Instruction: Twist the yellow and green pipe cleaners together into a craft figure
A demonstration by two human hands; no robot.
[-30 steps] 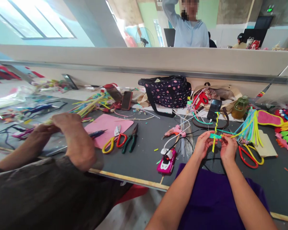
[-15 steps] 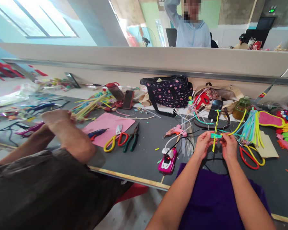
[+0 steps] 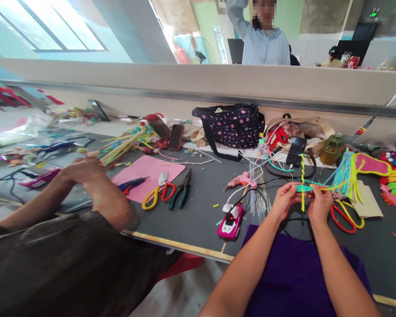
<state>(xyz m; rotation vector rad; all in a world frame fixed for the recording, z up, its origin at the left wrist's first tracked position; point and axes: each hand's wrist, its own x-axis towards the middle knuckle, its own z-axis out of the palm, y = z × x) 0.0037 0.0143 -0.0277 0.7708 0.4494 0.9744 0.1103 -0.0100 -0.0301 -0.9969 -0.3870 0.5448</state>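
Note:
Both hands pinch a small craft piece above the grey table. Its middle is a teal pipe cleaner strip (image 3: 303, 188), lying crosswise, with a twisted yellow pipe cleaner (image 3: 302, 169) standing upright across it. My left hand (image 3: 285, 200) grips the teal strip's left end between thumb and fingers. At the other end, my right hand (image 3: 320, 203) is closed on the strip, where a loose yellow pipe cleaner (image 3: 341, 186) runs off to the right. Scissors with red and yellow handles (image 3: 343, 219) lie just right of my right hand.
Nearby are a pink power strip (image 3: 231, 224), a pink glue gun (image 3: 242, 180), a phone (image 3: 296, 152), a jug (image 3: 331, 149) and a pipe cleaner bundle (image 3: 346, 174). A co-worker's arms (image 3: 102, 189) are at left, beside pliers (image 3: 182, 191) and more scissors (image 3: 160, 189).
My hands and the craft piece have shifted slightly right. The twisted yellow pipe cleaner now stands straighter. The co-worker's hands at left have changed position.

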